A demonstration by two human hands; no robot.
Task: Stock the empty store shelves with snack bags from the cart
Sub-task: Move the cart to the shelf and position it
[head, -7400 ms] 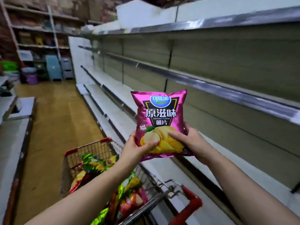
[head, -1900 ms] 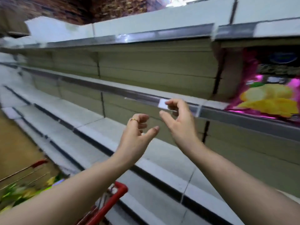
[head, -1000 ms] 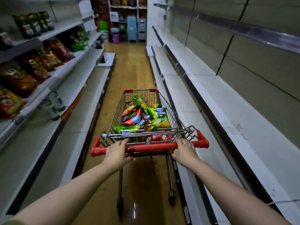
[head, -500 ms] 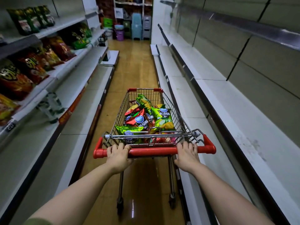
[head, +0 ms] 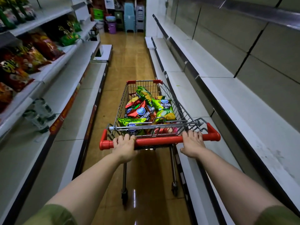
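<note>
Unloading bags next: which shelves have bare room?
Bare: the white metal shelf tiers right of the red-handled wire cart, and the low white shelf left of the aisle. Crowded: the upper left shelves, packed with red and green snack bags; clear bottles lie beneath them.

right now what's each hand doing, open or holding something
left hand: closed, gripping the red cart handle
right hand: closed, fingers curled over the red cart handle, thumb out to the side
</note>
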